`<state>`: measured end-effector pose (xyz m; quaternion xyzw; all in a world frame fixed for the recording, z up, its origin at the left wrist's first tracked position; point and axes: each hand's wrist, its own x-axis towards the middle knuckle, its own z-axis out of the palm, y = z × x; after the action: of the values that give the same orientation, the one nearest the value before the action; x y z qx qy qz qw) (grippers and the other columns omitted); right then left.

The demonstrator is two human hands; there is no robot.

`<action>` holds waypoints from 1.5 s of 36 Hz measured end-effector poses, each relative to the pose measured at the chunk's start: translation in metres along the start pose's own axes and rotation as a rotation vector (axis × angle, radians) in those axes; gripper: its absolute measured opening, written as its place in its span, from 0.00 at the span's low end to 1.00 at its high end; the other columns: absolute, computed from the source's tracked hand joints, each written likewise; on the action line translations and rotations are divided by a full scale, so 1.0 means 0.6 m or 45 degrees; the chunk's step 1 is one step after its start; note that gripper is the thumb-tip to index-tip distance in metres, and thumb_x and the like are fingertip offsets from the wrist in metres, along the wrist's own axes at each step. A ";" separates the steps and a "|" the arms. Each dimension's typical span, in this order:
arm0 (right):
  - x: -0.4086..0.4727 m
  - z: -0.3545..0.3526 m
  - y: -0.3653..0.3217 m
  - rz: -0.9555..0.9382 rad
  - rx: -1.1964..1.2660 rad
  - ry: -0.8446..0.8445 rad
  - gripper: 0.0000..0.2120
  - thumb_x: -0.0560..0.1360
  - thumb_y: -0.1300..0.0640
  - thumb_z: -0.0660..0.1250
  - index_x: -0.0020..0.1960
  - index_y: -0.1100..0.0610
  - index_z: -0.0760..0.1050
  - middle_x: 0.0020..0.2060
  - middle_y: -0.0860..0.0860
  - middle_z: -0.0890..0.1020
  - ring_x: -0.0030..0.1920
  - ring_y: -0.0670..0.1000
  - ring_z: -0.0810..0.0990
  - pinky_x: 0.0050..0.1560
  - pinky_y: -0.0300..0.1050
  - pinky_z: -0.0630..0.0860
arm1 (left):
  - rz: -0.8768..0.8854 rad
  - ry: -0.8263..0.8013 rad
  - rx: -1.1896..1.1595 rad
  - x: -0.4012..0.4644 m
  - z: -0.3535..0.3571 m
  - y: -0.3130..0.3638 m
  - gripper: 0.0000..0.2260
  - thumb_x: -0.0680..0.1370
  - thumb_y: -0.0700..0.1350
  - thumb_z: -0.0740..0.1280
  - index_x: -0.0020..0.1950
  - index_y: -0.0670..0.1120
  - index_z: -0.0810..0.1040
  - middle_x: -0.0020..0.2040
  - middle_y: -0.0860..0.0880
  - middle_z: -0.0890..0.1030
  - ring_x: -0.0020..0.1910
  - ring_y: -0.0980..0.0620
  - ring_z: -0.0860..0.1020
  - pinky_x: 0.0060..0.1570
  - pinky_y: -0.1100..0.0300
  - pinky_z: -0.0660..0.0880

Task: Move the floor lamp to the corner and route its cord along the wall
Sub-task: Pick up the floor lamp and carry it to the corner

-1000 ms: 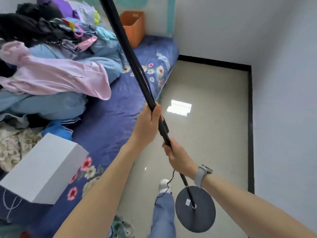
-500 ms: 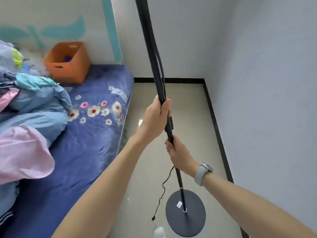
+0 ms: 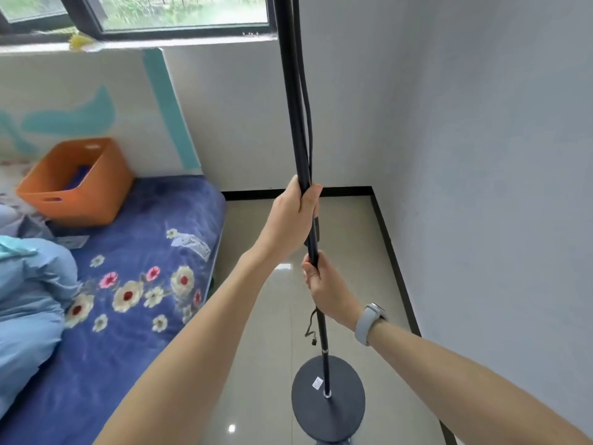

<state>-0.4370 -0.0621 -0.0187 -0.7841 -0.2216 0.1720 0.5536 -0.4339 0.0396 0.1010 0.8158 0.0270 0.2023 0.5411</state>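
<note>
The floor lamp is a thin black pole (image 3: 293,101) on a round dark base (image 3: 328,401), standing almost upright over the tiled floor. Its top runs out of view. My left hand (image 3: 293,220) grips the pole at mid height, with the black cord (image 3: 308,123) pressed against it. My right hand (image 3: 324,289) holds the pole just below, a grey watch on its wrist. The cord's loose end (image 3: 311,329) dangles beside the pole above the base. The room's corner (image 3: 371,187) lies ahead, past the base.
A bed with a blue flowered sheet (image 3: 128,300) fills the left side, carrying an orange bin (image 3: 75,184) and light blue bedding (image 3: 29,293). A grey wall (image 3: 497,187) with black skirting runs along the right. A window (image 3: 179,11) sits above the far wall.
The view has swung right and up, away from the clothes pile and toward the corner and window. The lamp pole went from tilted to nearly upright. Both hands kept their hold.
</note>
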 end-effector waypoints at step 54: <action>0.986 -0.437 0.208 0.208 0.003 0.205 0.11 0.80 0.55 0.53 0.41 0.45 0.66 0.35 0.47 0.74 0.37 0.47 0.73 0.36 0.24 0.69 | -0.070 -0.451 0.134 1.006 0.298 -0.307 0.05 0.79 0.43 0.57 0.45 0.43 0.70 0.39 0.49 0.77 0.43 0.41 0.76 0.47 0.48 0.75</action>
<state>0.2163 0.0125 -0.0649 -0.8101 -0.1117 0.1535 0.5547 0.2156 0.1186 0.0584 0.8648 -0.0360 0.0389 0.4994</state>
